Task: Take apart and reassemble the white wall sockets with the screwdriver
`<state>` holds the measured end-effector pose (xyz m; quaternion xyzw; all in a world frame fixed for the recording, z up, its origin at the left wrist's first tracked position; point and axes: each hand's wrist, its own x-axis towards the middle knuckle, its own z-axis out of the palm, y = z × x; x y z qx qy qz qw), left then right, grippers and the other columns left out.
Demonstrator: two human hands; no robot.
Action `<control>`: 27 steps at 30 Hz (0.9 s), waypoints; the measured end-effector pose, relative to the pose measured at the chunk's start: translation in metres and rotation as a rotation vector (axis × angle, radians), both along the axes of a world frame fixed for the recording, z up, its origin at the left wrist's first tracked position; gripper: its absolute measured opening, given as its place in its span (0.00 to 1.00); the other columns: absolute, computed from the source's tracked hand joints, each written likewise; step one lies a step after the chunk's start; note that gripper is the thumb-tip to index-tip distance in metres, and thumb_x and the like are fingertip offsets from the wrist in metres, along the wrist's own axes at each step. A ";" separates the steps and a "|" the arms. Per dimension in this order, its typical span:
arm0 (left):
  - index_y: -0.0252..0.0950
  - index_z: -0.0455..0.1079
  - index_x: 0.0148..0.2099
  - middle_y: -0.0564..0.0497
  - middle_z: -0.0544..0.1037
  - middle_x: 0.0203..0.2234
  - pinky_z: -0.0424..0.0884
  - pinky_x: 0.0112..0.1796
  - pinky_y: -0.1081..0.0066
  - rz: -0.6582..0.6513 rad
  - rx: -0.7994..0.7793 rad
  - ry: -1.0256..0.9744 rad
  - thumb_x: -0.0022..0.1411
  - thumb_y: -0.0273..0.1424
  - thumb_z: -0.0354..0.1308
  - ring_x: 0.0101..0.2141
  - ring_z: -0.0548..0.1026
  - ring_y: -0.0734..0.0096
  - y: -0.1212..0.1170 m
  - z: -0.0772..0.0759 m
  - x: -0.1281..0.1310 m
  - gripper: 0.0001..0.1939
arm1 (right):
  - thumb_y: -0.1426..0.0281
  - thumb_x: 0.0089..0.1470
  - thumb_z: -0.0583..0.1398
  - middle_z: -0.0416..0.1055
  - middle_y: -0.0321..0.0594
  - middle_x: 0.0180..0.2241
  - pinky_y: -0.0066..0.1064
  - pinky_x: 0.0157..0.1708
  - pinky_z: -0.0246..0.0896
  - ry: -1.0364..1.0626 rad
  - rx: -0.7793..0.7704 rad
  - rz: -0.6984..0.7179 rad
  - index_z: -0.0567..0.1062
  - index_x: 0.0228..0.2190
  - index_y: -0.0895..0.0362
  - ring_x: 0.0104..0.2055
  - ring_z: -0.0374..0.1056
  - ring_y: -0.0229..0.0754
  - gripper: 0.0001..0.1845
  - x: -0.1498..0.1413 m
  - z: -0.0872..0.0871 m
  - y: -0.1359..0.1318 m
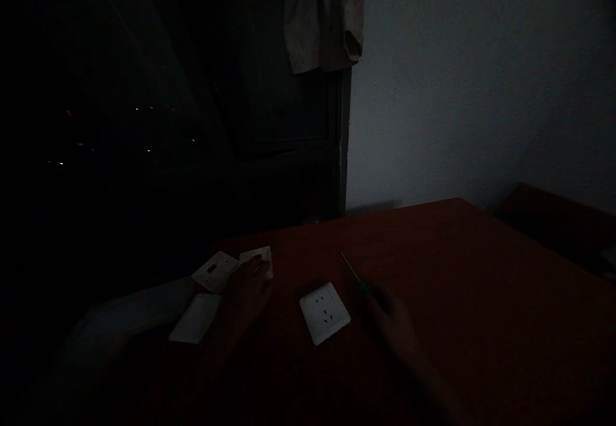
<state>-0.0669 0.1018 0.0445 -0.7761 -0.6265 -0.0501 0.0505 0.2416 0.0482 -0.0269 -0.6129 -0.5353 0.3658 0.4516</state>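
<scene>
A white wall socket (325, 314) with several dark slots lies face up on the table between my hands. My right hand (392, 323) is closed round a screwdriver (362, 285) with a green handle, its thin shaft pointing away and to the left. My left hand (248, 291) has its fingers bent over a white switch plate (248, 257) with a dark opening, and they appear to grip it; the near part is hidden. Beside it lies a similar plate (214, 271) with a dark slot. A plain white cover (195, 319) lies closer to me, left of my wrist.
The reddish-brown table (481, 298) reaches to a pale wall (457, 92). At the left is a dark window (120, 124) with small lights showing. A cloth (322, 22) hangs by its frame. The scene is very dim.
</scene>
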 end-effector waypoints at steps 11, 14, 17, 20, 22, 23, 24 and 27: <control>0.36 0.72 0.49 0.42 0.75 0.48 0.67 0.46 0.63 0.015 -0.038 0.015 0.63 0.21 0.46 0.47 0.73 0.58 0.014 -0.005 0.002 0.18 | 0.58 0.51 0.57 0.73 0.49 0.51 0.47 0.55 0.59 0.075 -0.020 -0.069 0.73 0.49 0.59 0.53 0.68 0.53 0.26 -0.001 0.005 0.000; 0.37 0.70 0.51 0.44 0.74 0.48 0.68 0.46 0.65 -0.011 -0.018 -0.034 0.65 0.22 0.45 0.47 0.73 0.61 0.013 -0.002 0.019 0.17 | 0.58 0.50 0.58 0.73 0.49 0.50 0.46 0.53 0.61 0.118 -0.024 -0.091 0.74 0.47 0.59 0.52 0.68 0.53 0.26 0.001 0.005 0.001; 0.42 0.70 0.51 0.49 0.74 0.48 0.68 0.45 0.69 -0.079 -0.015 -0.081 0.66 0.24 0.46 0.45 0.74 0.66 0.007 0.004 0.049 0.16 | 0.58 0.49 0.58 0.74 0.49 0.49 0.45 0.52 0.62 0.177 -0.020 -0.113 0.75 0.46 0.59 0.51 0.69 0.53 0.25 0.003 0.007 0.002; 0.43 0.70 0.49 0.51 0.74 0.46 0.68 0.45 0.72 -0.157 -0.029 -0.125 0.67 0.25 0.46 0.44 0.73 0.70 -0.003 0.008 0.089 0.15 | 0.57 0.48 0.60 0.74 0.49 0.49 0.45 0.53 0.60 0.212 -0.037 -0.151 0.75 0.46 0.59 0.51 0.68 0.54 0.26 0.005 0.011 0.003; 0.44 0.69 0.51 0.52 0.73 0.47 0.69 0.44 0.72 -0.251 -0.059 -0.147 0.66 0.24 0.48 0.44 0.73 0.70 -0.011 0.009 0.116 0.16 | 0.56 0.47 0.60 0.74 0.49 0.49 0.45 0.53 0.60 0.244 -0.031 -0.186 0.75 0.46 0.59 0.51 0.68 0.54 0.27 0.007 0.014 0.004; 0.43 0.69 0.51 0.51 0.73 0.47 0.69 0.44 0.71 -0.310 -0.058 -0.156 0.66 0.23 0.48 0.44 0.73 0.69 -0.015 0.009 0.128 0.16 | 0.56 0.47 0.60 0.73 0.49 0.49 0.44 0.52 0.60 0.258 -0.016 -0.198 0.74 0.46 0.58 0.51 0.68 0.54 0.27 0.008 0.016 0.004; 0.42 0.69 0.51 0.51 0.73 0.46 0.69 0.45 0.69 -0.358 -0.053 -0.144 0.65 0.23 0.47 0.44 0.72 0.67 -0.018 0.009 0.139 0.16 | 0.55 0.48 0.60 0.73 0.48 0.50 0.42 0.52 0.61 0.268 -0.001 -0.201 0.73 0.47 0.58 0.52 0.68 0.53 0.28 0.010 0.017 0.004; 0.40 0.68 0.50 0.50 0.73 0.44 0.69 0.47 0.66 -0.434 -0.051 -0.119 0.64 0.21 0.48 0.45 0.71 0.63 -0.025 0.007 0.164 0.16 | 0.54 0.51 0.57 0.72 0.47 0.50 0.39 0.50 0.63 0.256 0.011 -0.176 0.70 0.50 0.56 0.51 0.68 0.50 0.28 0.015 0.019 0.005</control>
